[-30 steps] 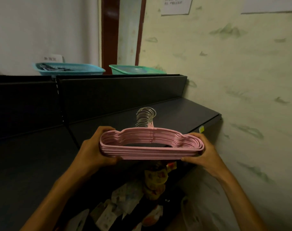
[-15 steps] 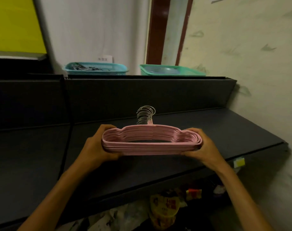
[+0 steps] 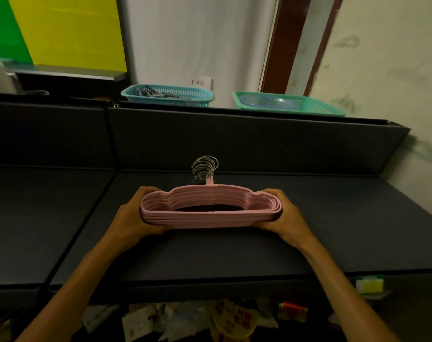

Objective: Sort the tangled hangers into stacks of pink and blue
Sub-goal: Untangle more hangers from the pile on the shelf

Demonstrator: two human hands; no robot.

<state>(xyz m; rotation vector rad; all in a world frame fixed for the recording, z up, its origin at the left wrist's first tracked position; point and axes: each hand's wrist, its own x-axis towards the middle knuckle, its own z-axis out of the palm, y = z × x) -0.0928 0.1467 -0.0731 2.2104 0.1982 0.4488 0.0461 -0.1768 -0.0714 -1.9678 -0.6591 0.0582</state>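
Head view, what do you see first?

— I see a stack of pink hangers (image 3: 211, 213), lying flat one on another, with the metal hooks (image 3: 205, 169) all together at the far side, pointing up and away from the person.

— Who holds it?

— Both hands. The left hand (image 3: 132, 218) grips the left end of the stack, fingers curled around the far edge and thumb under the near edge. The right hand (image 3: 285, 214) grips the right end in the same way. So the stack is between the two hands, level, and above the dark shelf (image 3: 234, 253).

— Does the stack touch the shelf?

— I cannot tell. It is very near to the surface, but the underside is hidden.

— What is beyond the hands?

— Behind the hooks stands the dark back panel (image 3: 247, 141) of the shelf. On top of it, far beyond the left hand, is a blue basket (image 3: 168, 96) with some metal clips inside. Far beyond the right hand is a green tray (image 3: 289, 104). Between them, on the white wall, is a small paper label (image 3: 199, 82).

— And closer to the person?

— Below the front edge of the shelf, under the arms, lie mixed packages (image 3: 197, 319). To the right of the right arm, a small yellow and green tag (image 3: 369, 283) is on the shelf edge.
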